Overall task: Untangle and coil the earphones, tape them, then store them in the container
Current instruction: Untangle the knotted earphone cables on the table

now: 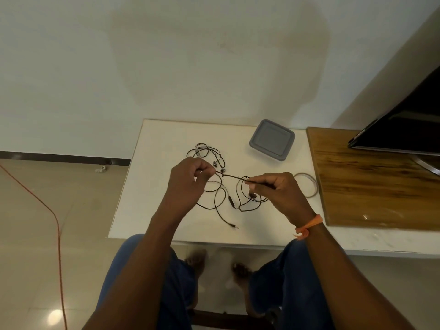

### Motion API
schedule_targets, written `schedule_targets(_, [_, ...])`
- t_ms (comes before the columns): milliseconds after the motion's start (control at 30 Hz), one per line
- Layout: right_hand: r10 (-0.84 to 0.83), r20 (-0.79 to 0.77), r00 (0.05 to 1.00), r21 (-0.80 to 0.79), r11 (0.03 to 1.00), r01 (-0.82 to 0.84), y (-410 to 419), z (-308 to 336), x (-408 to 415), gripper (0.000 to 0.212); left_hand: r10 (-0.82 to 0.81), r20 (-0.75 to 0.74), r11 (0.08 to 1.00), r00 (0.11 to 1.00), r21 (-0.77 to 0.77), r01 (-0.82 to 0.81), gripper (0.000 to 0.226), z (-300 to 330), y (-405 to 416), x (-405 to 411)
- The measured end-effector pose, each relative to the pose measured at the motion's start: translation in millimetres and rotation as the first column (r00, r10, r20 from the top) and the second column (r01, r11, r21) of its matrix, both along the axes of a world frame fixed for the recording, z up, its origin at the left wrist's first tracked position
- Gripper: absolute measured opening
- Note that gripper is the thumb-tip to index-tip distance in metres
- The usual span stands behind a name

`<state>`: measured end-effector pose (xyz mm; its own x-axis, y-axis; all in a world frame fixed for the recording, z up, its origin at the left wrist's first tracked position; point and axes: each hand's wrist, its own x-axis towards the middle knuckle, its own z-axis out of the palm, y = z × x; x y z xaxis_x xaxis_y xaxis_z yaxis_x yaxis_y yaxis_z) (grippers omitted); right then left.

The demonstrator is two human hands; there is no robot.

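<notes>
Black wired earphones (pixel 220 206) lie tangled in loose loops on the white table (pixel 147 186), the jack plug near the front edge. My left hand (pixel 190 179) pinches one stretch of the cable, and my right hand (pixel 276 189) pinches the same stretch further along, so it runs taut between them above the table. A second set of earphones (pixel 206 152) lies coiled behind my left hand. A grey lidded container (pixel 272 140) sits at the back right. A clear tape roll (pixel 308 184) lies beside my right hand.
A wooden board (pixel 376 182) covers the table's right part, with a dark monitor (pixel 404 125) on a stand above it. An orange cable (pixel 54 222) runs across the tiled floor at the left. My knees are under the table's front edge.
</notes>
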<state>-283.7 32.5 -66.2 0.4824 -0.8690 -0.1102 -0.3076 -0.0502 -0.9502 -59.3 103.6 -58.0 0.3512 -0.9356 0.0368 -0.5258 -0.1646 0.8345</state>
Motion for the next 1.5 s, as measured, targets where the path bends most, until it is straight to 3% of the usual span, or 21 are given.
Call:
schedule_targets(100, [-0.053, 0.101, 0.993, 0.039, 0.998, 0.049, 1, 5, 3, 0.015, -0.006, -0.041, 1.000, 0.999, 0.022, 0.007, 0.012, 1, 1, -3])
schedule_targets(267, [-0.074, 0.028, 0.997, -0.015, 0.997, 0.075, 0, 4, 2, 0.010, -0.074, -0.132, 0.996, 0.988, 0.048, 0.081, 0.008, 1, 2, -15])
schedule_targets(433, [-0.008, 0.088, 0.996, 0.015, 1.000, 0.006, 13, 8, 17, 0.010, 0.075, -0.208, 0.997, 0.975, 0.022, -0.072, 0.008, 0, 1, -29])
schedule_targets(600, [0.086, 0.109, 0.990, -0.055, 0.995, -0.080, 24, 13, 30, 0.022, 0.174, -0.468, 0.985, 0.866, 0.099, -0.144, 0.012, 5, 0, -36])
schedule_targets(700, [0.177, -0.160, 0.971, -0.263, 0.940, -0.215, 22, 4, 32, 0.026, 0.292, -0.631, 0.955, 0.719, 0.226, -0.189, 0.011, 5, -2, -35])
schedule_targets(833, [0.060, -0.481, 0.874, -0.377, 0.887, -0.268, 17, -15, 29, 0.050, 0.364, -0.770, 0.932, 0.524, 0.297, -0.209, 0.013, 1, -3, -31])
schedule_targets(900, [0.063, -0.479, 0.875, -0.287, 0.931, -0.224, 19, -16, 27, 0.044, 0.356, -0.813, 0.934, 0.460, 0.298, -0.196, 0.012, -1, -3, -33])
schedule_targets(933, [0.090, -0.378, 0.921, -0.168, 0.972, -0.165, 20, -12, 28, 0.040, 0.339, -0.832, 0.940, 0.438, 0.291, -0.176, 0.013, -1, -3, -35])
schedule_targets(1000, [0.058, 0.045, 0.997, 0.234, 0.970, -0.067, 23, 1, 32, 0.039, 0.297, -0.859, 0.955, 0.417, 0.267, -0.130, 0.020, -1, -2, -40])
schedule_targets(1033, [-0.054, 0.260, 0.964, 0.421, 0.905, -0.062, 22, 8, 34, 0.043, 0.277, -0.863, 0.961, 0.423, 0.254, -0.112, 0.022, -1, -2, -42])
schedule_targets(1100, [-0.264, 0.428, 0.864, 0.607, 0.792, -0.059, 18, 18, 35, 0.053, 0.238, -0.855, 0.971, 0.460, 0.226, -0.082, 0.023, 2, -2, -46])
schedule_targets(1167, [-0.282, 0.381, 0.881, 0.612, 0.791, -0.012, 14, 22, 33, 0.046, 0.208, -0.844, 0.977, 0.495, 0.204, -0.064, 0.023, 5, -2, -48])
schedule_targets(1267, [-0.156, 0.285, 0.946, 0.554, 0.832, -0.030, 14, 21, 29, 0.028, 0.186, -0.829, 0.981, 0.528, 0.189, -0.049, 0.022, 9, 0, -48])
schedule_targets(1400, [-0.167, 0.383, 0.909, 0.609, 0.785, -0.112, 11, 24, 29, 0.031, 0.111, -0.615, 0.994, 0.780, 0.079, -0.079, 0.012, 8, 1, -45])
schedule_targets(1500, [-0.189, 0.351, 0.917, 0.590, 0.805, -0.060, 9, 25, 32, 0.029, 0.027, -0.450, 0.996, 0.893, -0.059, -0.060, 0.014, 6, -1, -42])
